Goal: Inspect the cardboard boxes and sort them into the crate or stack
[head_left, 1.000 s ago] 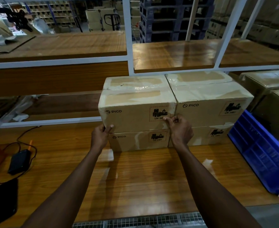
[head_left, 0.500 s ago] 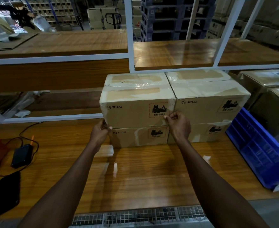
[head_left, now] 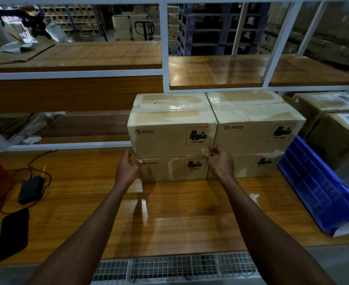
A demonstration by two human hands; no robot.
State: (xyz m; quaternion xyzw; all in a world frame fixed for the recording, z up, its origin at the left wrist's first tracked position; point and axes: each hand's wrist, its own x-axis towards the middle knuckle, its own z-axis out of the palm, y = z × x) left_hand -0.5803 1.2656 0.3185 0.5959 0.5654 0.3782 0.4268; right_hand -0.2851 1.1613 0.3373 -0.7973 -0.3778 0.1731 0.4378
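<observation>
Warehouse shelving stands behind a wooden table (head_left: 190, 219) carrying four cardboard boxes, two stacks touching. At the top left box (head_left: 172, 136), the left hand (head_left: 127, 170) curls at its lower corner; right hand (head_left: 219, 163) fingers (head_left: 212, 151) are bunched at the seam — actual grip unclear. Judged risk: dragging it could scrape the neighbour or tip it. Blue crate (head_left: 321, 190) leans right.
</observation>
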